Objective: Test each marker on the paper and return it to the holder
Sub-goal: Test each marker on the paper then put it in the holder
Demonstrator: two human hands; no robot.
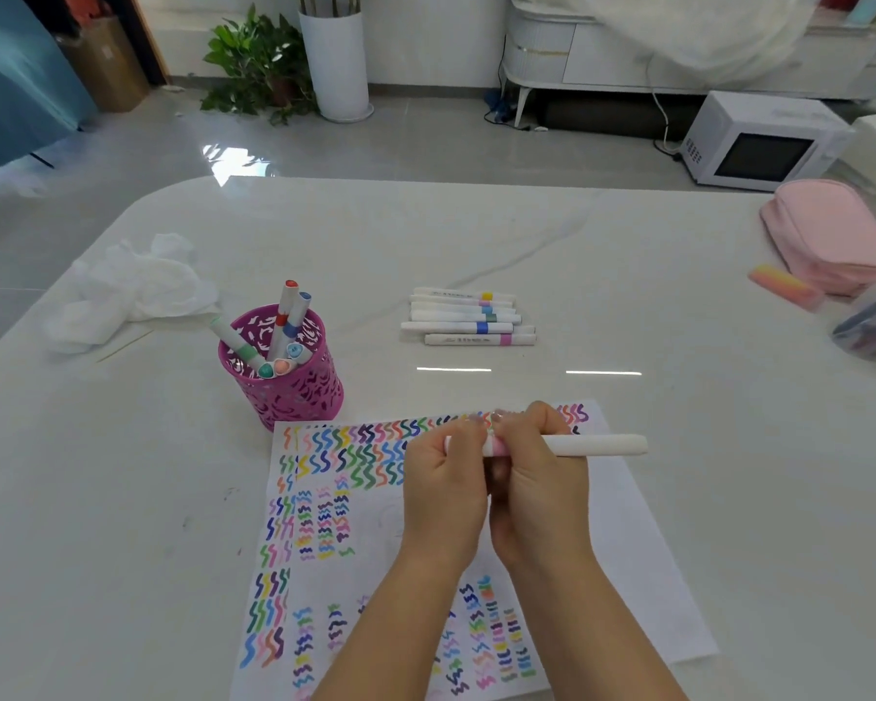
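Print on loose markers (pixel 469 318) illegible

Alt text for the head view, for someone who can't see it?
The left hand and right hand grip one white marker level over the squiggle-covered paper. A pink holder stands left with markers inside; loose markers lie beyond.
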